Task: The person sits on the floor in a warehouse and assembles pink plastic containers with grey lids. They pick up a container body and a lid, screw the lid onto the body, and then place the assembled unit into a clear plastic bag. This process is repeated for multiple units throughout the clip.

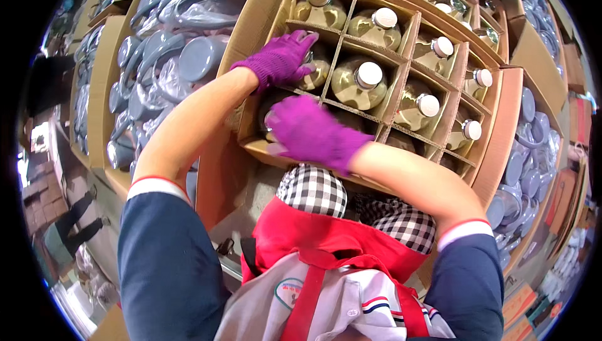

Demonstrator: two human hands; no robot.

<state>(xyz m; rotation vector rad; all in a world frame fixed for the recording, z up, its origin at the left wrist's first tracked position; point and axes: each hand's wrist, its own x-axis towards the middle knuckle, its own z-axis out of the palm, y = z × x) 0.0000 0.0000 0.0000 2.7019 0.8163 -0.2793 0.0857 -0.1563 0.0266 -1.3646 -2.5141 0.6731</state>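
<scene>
A cardboard box (266, 146) in front of me is split by cardboard dividers (404, 49) into compartments. Clear glass bottles with white caps fill many of them, among them one bottle (360, 87) near the middle. My left hand (282, 60), in a purple knit glove, curls over the top of a glass bottle (316, 74) in the left column and covers most of its cap. My right hand (316, 131), gloved the same, reaches into the near left corner compartment. Its fingers bend downward around something with a clear, shiny edge, mostly hidden by the glove.
To the left, an open carton (103, 90) holds grey-blue lidded plastic jugs (200, 58) in clear wrap. More such jugs (530, 146) fill a carton at the right. Behind stands another divided box of bottles (454, 5). Someone's legs (78, 222) show at the far left.
</scene>
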